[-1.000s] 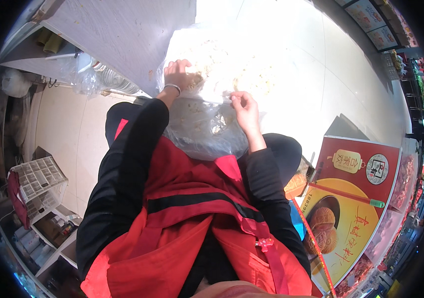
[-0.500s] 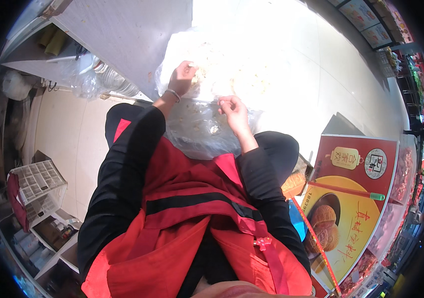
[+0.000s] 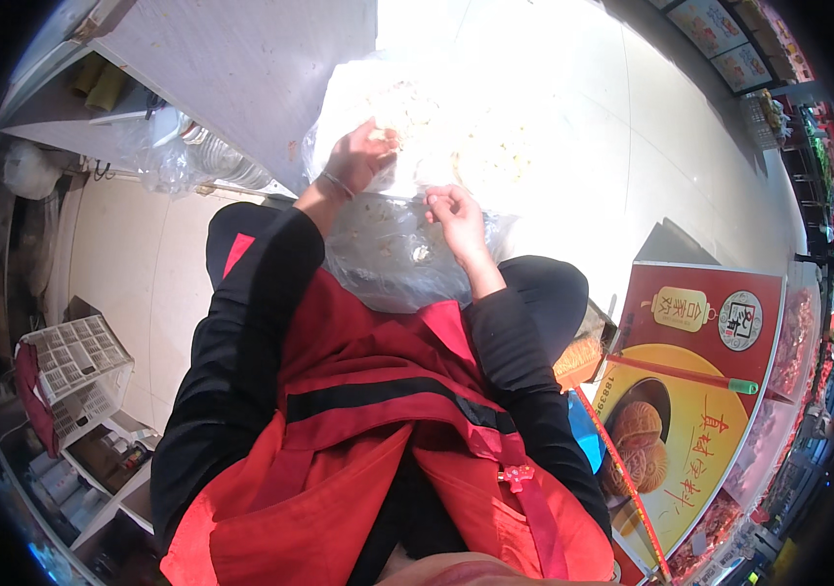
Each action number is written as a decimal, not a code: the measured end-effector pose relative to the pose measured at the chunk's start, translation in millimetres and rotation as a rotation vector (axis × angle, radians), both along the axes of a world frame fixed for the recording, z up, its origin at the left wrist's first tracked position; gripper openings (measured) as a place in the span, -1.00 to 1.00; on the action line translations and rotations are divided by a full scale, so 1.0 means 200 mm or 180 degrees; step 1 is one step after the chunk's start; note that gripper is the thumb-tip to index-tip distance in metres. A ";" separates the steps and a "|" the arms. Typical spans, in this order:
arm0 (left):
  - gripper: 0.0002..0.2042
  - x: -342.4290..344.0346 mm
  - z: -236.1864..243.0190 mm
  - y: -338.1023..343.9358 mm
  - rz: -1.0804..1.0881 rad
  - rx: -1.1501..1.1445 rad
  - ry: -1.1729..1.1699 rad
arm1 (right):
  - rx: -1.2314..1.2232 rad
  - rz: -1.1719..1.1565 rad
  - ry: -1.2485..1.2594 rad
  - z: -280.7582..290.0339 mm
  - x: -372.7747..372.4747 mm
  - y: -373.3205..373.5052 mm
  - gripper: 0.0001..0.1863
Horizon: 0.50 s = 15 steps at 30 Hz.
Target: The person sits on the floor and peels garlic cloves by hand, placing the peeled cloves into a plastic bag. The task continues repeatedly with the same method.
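Observation:
A clear plastic bag (image 3: 393, 256) is spread between my knees and onto the floor. Small pale crumb-like pieces (image 3: 417, 112) lie scattered on its far part, washed out by bright light. Just above them on the left is my left hand (image 3: 362, 158), fingers apart, a thin bracelet on its wrist. Nearer me and to the right, my right hand (image 3: 456, 217) is closed, thumb and fingers drawn together over the bag. Glare hides whatever the right fingertips may hold. A small pale piece (image 3: 422, 254) shows on the near part of the bag.
A pale cabinet panel (image 3: 251, 73) stands at the left, with bagged clear plastic containers (image 3: 212, 156) on its shelf. A white plastic basket (image 3: 80, 371) stands lower left. On my right are a red and yellow printed box (image 3: 700, 342) and a thin red stick (image 3: 622, 474).
My left hand has shifted slightly to the right and its fingers have opened out from a pinch. The right hand stays nearly in place.

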<state>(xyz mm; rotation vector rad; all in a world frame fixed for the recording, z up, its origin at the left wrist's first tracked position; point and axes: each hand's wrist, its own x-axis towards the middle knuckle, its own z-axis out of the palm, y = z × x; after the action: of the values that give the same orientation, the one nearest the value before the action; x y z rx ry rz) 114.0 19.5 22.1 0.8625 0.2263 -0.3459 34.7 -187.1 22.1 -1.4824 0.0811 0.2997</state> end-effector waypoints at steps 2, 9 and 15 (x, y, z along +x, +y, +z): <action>-0.72 -0.08 0.04 -0.08 -0.0143 0.0051 0.0282 | 0.0121 -0.0172 -0.0047 0.02 0.00 0.02 -0.84; -0.81 -0.32 0.07 -0.19 -0.1382 0.0531 0.0447 | 0.0570 -0.0042 -0.0186 0.10 -0.01 0.02 -0.75; -0.79 -0.34 0.08 -0.21 -0.1267 0.0359 0.0181 | 0.0994 -0.0341 0.0107 0.05 0.01 0.00 -0.84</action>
<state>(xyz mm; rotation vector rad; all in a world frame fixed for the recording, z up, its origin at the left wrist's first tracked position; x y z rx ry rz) 45.8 -22.0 38.3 1.0102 0.1258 -0.7351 36.4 -186.5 32.4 -1.1590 0.1343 0.2385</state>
